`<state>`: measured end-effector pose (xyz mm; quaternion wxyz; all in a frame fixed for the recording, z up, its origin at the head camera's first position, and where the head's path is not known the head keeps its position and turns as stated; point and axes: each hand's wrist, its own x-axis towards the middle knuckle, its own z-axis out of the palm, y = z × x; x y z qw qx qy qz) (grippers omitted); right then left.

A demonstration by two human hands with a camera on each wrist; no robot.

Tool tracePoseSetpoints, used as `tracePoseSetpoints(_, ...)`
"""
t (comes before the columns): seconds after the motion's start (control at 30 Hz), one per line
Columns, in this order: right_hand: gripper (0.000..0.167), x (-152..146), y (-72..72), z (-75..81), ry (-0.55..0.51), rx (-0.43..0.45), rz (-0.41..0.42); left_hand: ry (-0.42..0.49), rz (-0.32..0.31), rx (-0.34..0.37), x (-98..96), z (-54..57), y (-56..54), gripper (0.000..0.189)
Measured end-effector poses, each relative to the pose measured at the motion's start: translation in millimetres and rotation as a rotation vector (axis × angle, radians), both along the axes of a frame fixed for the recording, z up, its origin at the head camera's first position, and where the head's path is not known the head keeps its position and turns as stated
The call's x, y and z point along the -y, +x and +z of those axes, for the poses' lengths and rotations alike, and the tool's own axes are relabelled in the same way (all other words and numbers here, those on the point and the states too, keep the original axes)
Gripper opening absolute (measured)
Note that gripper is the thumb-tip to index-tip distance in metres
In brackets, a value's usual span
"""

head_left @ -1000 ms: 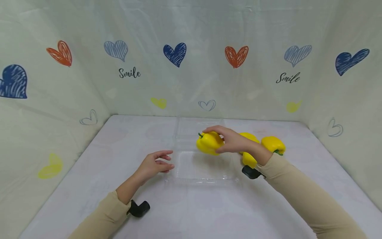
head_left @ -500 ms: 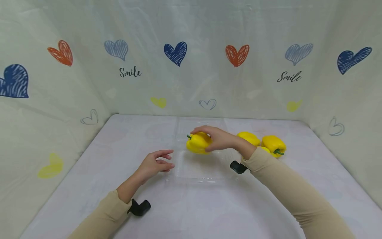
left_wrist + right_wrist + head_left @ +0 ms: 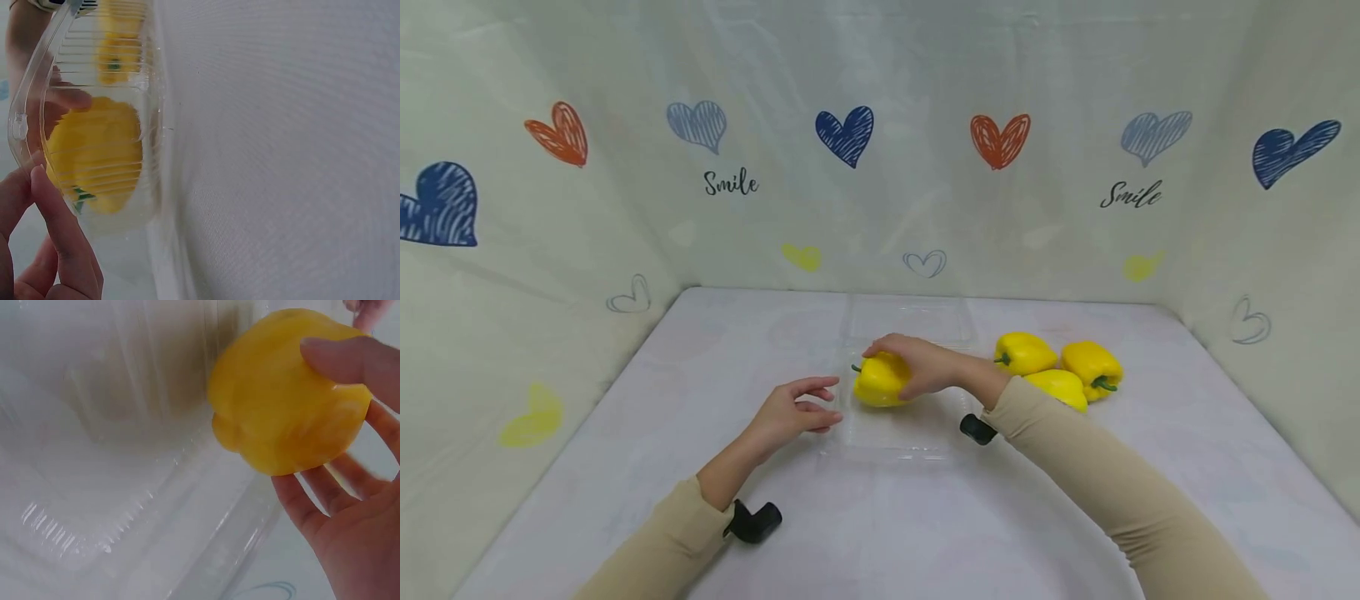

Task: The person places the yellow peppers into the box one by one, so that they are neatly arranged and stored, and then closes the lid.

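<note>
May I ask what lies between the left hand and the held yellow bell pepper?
The ribbed, clear plastic container wall separates the left hand from the pepper in the left wrist view.

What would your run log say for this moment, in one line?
Right hand: holds yellow pepper inside clear container | Left hand: at container's left side | Three other peppers: on table

The right hand [image 3: 928, 367] covers the palm-side end of the held pepper [image 3: 876, 385], its sleeve [image 3: 1097, 475] hides the lower edge of a loose pepper [image 3: 1062, 387] to that hand's right, the left wrist view crops the left hand [image 3: 62, 250], and whether the held pepper touches the clear container [image 3: 887, 454] beneath is unclear.
</note>
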<state>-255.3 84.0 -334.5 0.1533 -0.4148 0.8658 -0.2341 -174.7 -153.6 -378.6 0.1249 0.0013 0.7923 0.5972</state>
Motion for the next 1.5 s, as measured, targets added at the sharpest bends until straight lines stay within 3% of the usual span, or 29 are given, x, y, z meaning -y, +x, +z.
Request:
tracePoseSetpoints(0.33,0.064,6.5,3.1,-2.3,0.045,-0.1,-0.014,-0.019,-0.001,-0.002,-2.5,0.1,0.1,0.058)
tracePoseSetpoints(0.93,0.056,-13.8,8.2,19.7,-0.063,-0.057,-0.055,-0.024,0.016,0.007,-3.9,1.4,0.2,0.057)
tracePoseSetpoints(1.2,0.051,-29.1,12.5,23.7,-0.049,-0.066,-0.105,-0.033,0.022,0.015,-4.7,2.0,-0.6,0.056)
tracePoseSetpoints(1.5,0.049,-47.9,18.6,29.7,-0.095,-0.099,-0.103,-0.03,0.026,0.01,-4.8,3.2,0.6,0.057)
